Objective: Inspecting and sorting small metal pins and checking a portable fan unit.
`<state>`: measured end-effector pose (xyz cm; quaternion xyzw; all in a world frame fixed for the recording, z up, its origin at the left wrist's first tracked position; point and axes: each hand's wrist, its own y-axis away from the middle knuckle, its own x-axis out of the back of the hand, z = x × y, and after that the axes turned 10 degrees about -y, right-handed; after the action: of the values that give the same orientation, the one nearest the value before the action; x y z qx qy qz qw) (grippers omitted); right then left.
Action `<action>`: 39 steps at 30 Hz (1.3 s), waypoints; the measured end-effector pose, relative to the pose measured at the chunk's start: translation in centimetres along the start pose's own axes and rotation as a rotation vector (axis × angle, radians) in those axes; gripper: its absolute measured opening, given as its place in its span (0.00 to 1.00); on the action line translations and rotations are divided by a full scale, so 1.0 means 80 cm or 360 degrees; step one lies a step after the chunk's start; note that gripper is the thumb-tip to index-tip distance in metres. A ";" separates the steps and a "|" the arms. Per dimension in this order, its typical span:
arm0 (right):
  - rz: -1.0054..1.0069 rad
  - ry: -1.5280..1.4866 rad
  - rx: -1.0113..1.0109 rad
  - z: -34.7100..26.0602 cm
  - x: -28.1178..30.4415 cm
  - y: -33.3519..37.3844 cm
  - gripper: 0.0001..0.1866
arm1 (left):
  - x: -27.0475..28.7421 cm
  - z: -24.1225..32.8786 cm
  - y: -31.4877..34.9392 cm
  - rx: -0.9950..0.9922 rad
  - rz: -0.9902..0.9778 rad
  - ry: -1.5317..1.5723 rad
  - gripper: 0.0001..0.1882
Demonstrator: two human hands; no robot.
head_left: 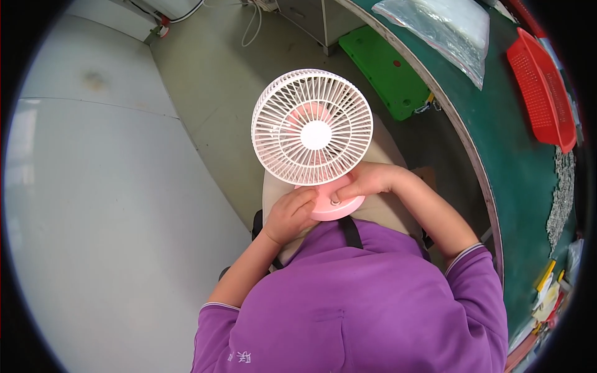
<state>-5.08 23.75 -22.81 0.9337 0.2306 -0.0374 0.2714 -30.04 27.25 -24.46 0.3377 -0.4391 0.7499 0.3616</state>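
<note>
A small desk fan (316, 135) with a white round grille and a pink base rests on my lap, its grille facing up toward me. My left hand (291, 214) grips the left side of the pink base, fingers closed against it. Around the base's right side is my right hand (371, 179), its thumb on or beside a small round button (335, 200) at the front of the base. Behind the grille, pink blades show through the bars. The undersides of both hands are hidden by the base.
To the right, a green-topped table (491, 143) with a curved-looking edge holds a clear plastic bag (444, 31), a red basket (544, 90), a heap of silvery chain (561, 199) and small tools. A green board (388, 71) lies below. A pale wall or panel (118, 205) stands left.
</note>
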 end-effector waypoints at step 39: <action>-0.0183 -0.0005 0.0152 0.031 0.006 -0.030 0.41 | 0.006 -0.001 -0.001 -0.0050 0.0047 -0.0037 0.17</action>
<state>-5.55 24.43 -26.18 0.9307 0.2813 -0.0652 0.2244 -30.22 27.45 -24.09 0.3341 -0.4602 0.7441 0.3505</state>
